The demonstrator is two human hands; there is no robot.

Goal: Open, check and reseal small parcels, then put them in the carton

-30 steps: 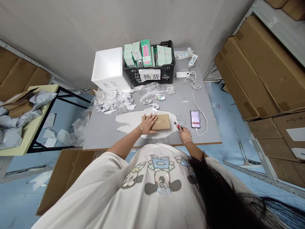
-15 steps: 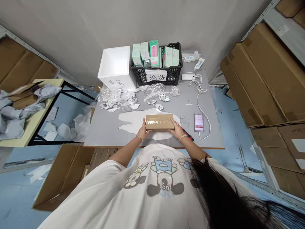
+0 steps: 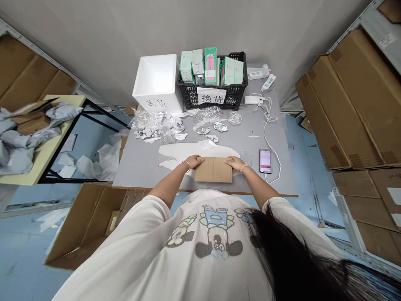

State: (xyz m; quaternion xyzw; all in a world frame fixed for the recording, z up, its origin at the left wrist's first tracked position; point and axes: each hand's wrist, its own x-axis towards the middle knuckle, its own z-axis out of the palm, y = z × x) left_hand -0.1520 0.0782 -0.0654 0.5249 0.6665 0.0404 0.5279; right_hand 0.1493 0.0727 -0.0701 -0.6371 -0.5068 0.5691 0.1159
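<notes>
L hand (image 3: 194, 161) and R hand (image 3: 234, 163) lie palms down on the far edge of a kraft cardboard parcel (image 3: 213, 171) — fingers extended, flat, no closed grip on it. Parcel sits lower centre of frame on the grey table (image 3: 140, 167), long axis running left-right, L hand at its left end, R hand at its right, neither clearly nearer. Smartphone (image 3: 265, 161) lies just right of R hand. Upper centre: black plastic crate (image 3: 239, 98) of green boxes (image 3: 228, 71), white foam box (image 3: 155, 75) beside it.
</notes>
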